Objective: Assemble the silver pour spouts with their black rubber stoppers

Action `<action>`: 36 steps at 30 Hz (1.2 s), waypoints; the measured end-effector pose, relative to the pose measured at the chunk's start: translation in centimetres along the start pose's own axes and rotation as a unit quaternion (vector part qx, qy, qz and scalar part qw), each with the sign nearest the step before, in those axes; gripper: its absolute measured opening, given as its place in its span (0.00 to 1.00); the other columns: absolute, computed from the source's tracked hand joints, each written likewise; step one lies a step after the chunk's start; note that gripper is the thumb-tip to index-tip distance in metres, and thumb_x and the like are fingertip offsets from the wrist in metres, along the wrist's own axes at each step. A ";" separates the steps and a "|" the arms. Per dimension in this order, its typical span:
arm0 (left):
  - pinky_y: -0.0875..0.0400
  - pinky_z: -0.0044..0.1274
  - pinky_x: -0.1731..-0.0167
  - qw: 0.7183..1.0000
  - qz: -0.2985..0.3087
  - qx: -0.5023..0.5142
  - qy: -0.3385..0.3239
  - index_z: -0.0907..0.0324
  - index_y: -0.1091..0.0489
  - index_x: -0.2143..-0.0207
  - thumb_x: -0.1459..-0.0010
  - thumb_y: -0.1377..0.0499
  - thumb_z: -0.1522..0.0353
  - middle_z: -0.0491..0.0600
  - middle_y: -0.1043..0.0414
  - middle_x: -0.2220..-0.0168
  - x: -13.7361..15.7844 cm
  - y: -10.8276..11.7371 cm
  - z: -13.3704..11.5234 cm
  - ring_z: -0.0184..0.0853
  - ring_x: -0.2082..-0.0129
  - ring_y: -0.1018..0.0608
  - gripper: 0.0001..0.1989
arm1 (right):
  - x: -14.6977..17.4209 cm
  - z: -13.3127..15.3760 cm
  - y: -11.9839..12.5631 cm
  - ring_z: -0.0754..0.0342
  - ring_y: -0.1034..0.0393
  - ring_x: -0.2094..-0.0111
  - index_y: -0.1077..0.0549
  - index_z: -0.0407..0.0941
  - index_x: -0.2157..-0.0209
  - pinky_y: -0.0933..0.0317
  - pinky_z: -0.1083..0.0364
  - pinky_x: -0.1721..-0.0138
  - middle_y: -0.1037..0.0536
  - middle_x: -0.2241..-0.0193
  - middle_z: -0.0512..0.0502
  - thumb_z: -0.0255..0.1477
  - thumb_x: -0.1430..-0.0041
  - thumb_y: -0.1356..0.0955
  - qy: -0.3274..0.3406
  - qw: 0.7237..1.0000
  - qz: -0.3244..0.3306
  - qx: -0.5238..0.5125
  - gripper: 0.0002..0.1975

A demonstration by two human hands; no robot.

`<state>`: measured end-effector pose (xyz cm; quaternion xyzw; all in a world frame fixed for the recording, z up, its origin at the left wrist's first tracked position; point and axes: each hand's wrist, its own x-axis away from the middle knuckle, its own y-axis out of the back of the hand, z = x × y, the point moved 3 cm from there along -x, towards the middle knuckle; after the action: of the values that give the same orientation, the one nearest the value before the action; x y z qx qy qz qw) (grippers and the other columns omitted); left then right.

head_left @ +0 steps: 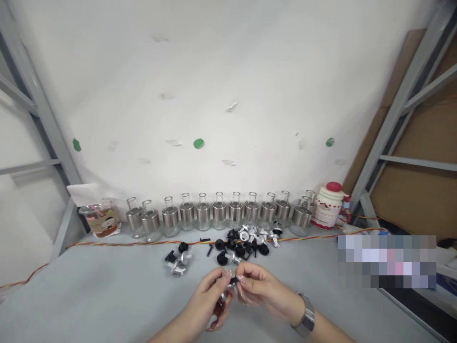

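Note:
My left hand [209, 297] is curled around a small silver-and-black bottle-top part [233, 281], just above the table near its front. The fingertips of my right hand [262, 288] pinch its black end from the right side. Fingers hide most of the part, and slight motion blurs it. Beyond my hands lies a pile of black caps [240, 250] and silver fittings [252, 234]. To the left of it, a smaller group holds a silver fitting [176, 268] and a black cap [183, 247].
Several glass bottles with steel sleeves [203, 210] stand in a row along the white wall. A plastic tub [102, 220] stands at the left, a cream jar with a red lid [326, 209] at the right. A red-yellow wire [117, 243] crosses the grey table [107, 295].

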<state>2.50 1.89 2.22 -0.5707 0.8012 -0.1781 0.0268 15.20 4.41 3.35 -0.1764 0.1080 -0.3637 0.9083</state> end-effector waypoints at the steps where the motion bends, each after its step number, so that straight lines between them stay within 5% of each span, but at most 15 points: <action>1: 0.54 0.12 0.97 1.000 -0.004 0.003 -0.001 0.58 0.41 0.74 0.48 0.47 0.56 0.36 0.38 0.86 -0.1 0.1 0.2 0.21 0.95 0.40 0.14 | 0.0 0.0 -0.1 0.64 0.47 0.85 0.36 0.41 0.75 0.57 0.62 0.83 0.35 0.84 0.55 0.35 0.51 0.32 0.001 1.000 0.002 -0.003 0.12; 24: 0.56 0.11 0.98 0.998 0.029 -0.037 -0.034 0.58 0.43 0.77 0.48 0.48 0.57 0.35 0.43 0.89 0.3 -0.6 -0.6 0.19 0.96 0.44 0.15 | 0.0 0.5 -0.6 0.65 0.47 0.86 0.38 0.42 0.79 0.58 0.62 0.83 0.38 0.87 0.57 0.37 0.55 0.31 -0.042 0.998 -0.057 0.003 0.15; 36: 0.54 0.12 0.97 0.998 0.007 -0.062 -0.028 0.58 0.43 0.76 0.47 0.50 0.54 0.36 0.40 0.85 0.6 -0.8 -0.8 0.19 0.95 0.42 0.16 | 0.0 0.4 -0.6 0.66 0.55 0.87 0.41 0.44 0.77 0.60 0.63 0.85 0.44 0.89 0.61 0.40 0.54 0.31 -0.001 1.000 0.010 -0.018 0.17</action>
<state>2.81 1.30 3.30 -0.5700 0.8138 -0.1121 0.0151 14.93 4.15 3.90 -0.1915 0.1156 -0.3529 0.9085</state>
